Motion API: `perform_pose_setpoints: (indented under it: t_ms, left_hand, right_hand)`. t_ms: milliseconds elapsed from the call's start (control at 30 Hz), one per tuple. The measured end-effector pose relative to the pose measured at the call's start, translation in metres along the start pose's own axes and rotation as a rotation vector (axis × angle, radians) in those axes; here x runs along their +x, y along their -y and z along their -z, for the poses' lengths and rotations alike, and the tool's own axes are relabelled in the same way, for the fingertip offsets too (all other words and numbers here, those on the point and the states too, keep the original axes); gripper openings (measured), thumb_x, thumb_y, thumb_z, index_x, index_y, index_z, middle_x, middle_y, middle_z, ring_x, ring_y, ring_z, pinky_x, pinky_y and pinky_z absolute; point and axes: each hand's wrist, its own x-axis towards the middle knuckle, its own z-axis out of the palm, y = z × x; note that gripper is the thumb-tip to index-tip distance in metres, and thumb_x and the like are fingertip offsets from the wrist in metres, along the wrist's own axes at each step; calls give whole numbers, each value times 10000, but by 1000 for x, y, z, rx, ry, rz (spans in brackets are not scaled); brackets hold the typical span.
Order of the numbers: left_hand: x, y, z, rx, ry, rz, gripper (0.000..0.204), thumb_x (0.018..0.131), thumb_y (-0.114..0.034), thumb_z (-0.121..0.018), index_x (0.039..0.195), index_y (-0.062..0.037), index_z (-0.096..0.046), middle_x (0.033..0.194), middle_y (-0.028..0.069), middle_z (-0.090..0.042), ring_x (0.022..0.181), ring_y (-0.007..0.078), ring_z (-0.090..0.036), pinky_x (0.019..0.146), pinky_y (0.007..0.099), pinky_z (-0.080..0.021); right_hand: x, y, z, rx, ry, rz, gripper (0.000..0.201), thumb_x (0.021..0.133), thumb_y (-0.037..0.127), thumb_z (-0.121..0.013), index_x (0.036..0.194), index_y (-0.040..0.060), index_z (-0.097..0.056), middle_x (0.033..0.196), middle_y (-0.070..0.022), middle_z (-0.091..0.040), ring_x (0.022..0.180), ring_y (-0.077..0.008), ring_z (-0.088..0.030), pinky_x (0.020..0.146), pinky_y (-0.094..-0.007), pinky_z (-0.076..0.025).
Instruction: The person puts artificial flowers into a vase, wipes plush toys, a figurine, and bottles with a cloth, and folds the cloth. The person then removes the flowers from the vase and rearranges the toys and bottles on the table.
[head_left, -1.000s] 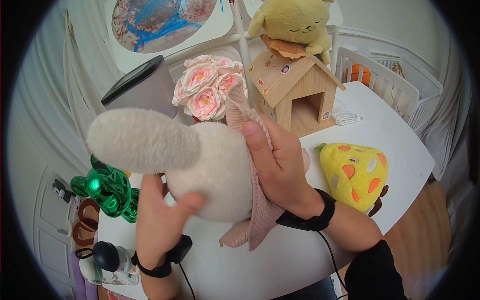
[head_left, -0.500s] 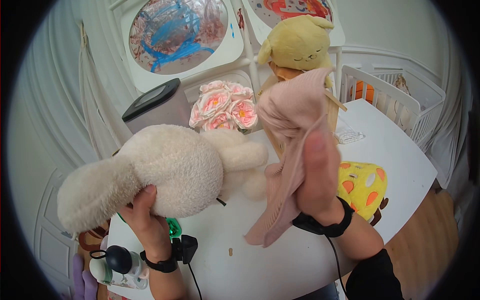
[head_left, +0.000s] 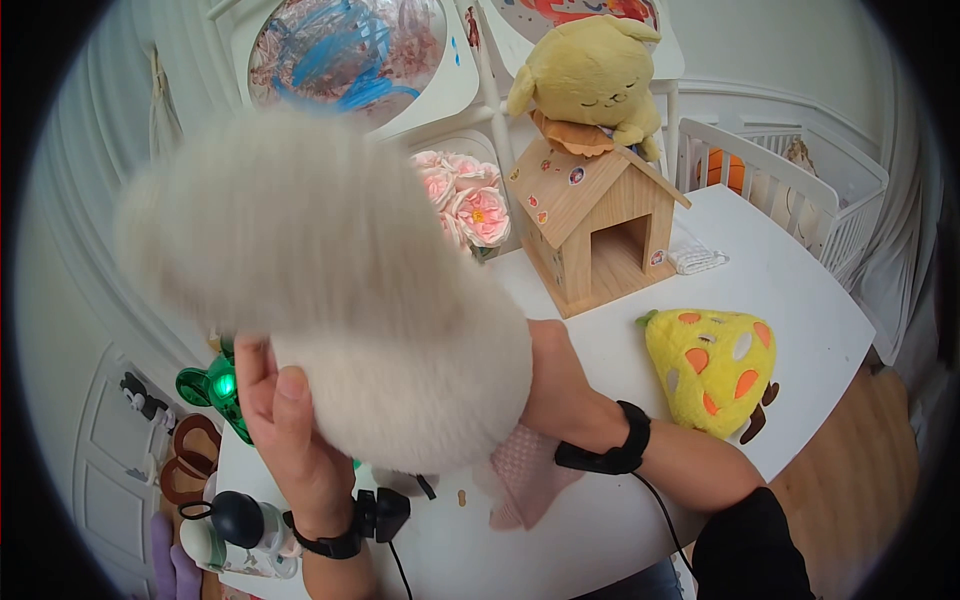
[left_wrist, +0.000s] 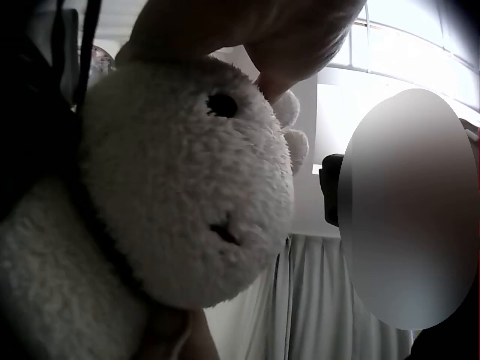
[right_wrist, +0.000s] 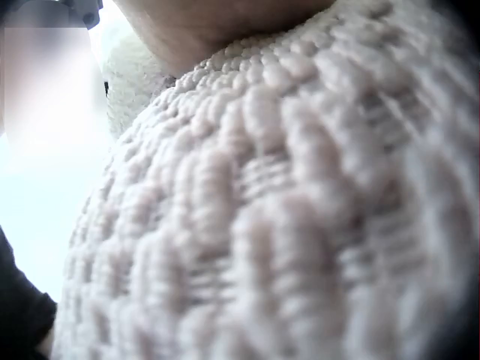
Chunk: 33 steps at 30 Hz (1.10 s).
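A cream plush rabbit [head_left: 410,390] hangs over the table, the back of its head towards the head camera and its long ears blurred. My left hand [head_left: 290,440] grips it from the left, thumb on the fur. In the left wrist view the toy's face [left_wrist: 180,180] shows a black eye and small nose, with fingers across its top. Behind the toy is my right hand [head_left: 570,385], its fingers hidden in the head view. It holds a pink knitted garment [head_left: 525,475], whose lower end dangles below the toy; the knit [right_wrist: 262,225] fills most of the right wrist view.
A yellow plush [head_left: 710,370] lies right on the white table [head_left: 800,290]. Behind stand a wooden house [head_left: 600,230] topped by a pale yellow plush dog [head_left: 590,85], and pink flowers [head_left: 475,205]. At left are a shiny green figure [head_left: 222,385] and a black-topped bottle [head_left: 240,520].
The rabbit was turned away from the garment and swung up to the right, its ears rising. My right hand moved the garment left and down, from open view to behind the toy.
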Motion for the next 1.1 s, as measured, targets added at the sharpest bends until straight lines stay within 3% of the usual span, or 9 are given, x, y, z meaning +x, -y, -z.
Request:
perform_pose_setpoints:
  t_ms: [233,433,500,533,633,900,967,1033,1100]
  left_hand:
    - [-5,3,-22,832,-17,-56,975,875,-484,-690,1548,6,-184,1453,196,-388,1298,267,-439,1085,366,-361]
    - [-11,2,-43,403,205,248,931,786,-199,-847,1477,65,-281,1331,191,-534,1203,259,-546,1011,354,-441]
    - [-13,15,-42,649,276,56,731,787,-171,-833,1374,60,-464,1314,188,-579,1172,245,-587,989,346,-463]
    - [-12,4,-42,546,273,351,539,764,-133,-832,1229,36,-621,1239,179,-648,1142,249,-621,978,354,-477]
    - [-15,10,-21,425,246,411,442,744,-109,-827,1143,17,-685,1165,153,-693,1075,246,-657,946,364,-503]
    - [-7,42,-1,254,210,244,481,775,-100,-799,1210,29,-638,1257,144,-648,1160,248,-618,978,378,-490]
    - [-1,38,-10,-70,103,212,552,787,-110,-777,1285,25,-581,1305,156,-613,1193,257,-599,993,391,-488]
    - [-4,54,6,-16,188,178,590,883,-171,-701,1399,6,-476,1373,167,-565,1220,266,-585,1024,396,-483]
    - [-9,53,10,-336,50,374,588,978,-237,-596,1470,-3,-375,1459,166,-490,1249,276,-564,1069,413,-468]
  right_hand:
    - [15,1,15,444,-291,-562,312,1038,136,-472,797,-35,-574,658,9,-530,661,-47,-444,559,-281,-382]
    - [19,12,20,528,-445,-522,273,1045,132,-458,871,-33,-588,725,18,-560,710,-38,-473,588,-256,-400]
    - [20,43,19,537,-344,-410,219,1040,108,-451,1012,-41,-610,814,-7,-625,747,-51,-522,640,-246,-441]
    - [11,49,16,410,-197,-264,230,1033,81,-440,1127,-41,-610,890,-40,-675,789,-65,-569,701,-242,-474]
    - [16,56,31,579,-63,-304,231,1025,67,-440,1131,-41,-615,901,-61,-689,800,-80,-588,725,-251,-487]
    - [14,68,35,669,-103,-311,234,1038,97,-440,1147,-35,-600,976,-66,-689,836,-100,-623,763,-256,-506]
    - [14,69,41,915,-483,-287,258,1036,139,-470,1199,-38,-563,982,-81,-690,866,-153,-664,802,-293,-536]
    - [7,47,49,706,-440,-144,316,1028,194,-496,1244,-35,-530,1084,-124,-663,983,-212,-671,856,-367,-551]
    - [11,53,52,1108,-450,-145,392,1012,277,-529,1257,-29,-517,1223,-155,-604,1115,-261,-623,910,-433,-536]
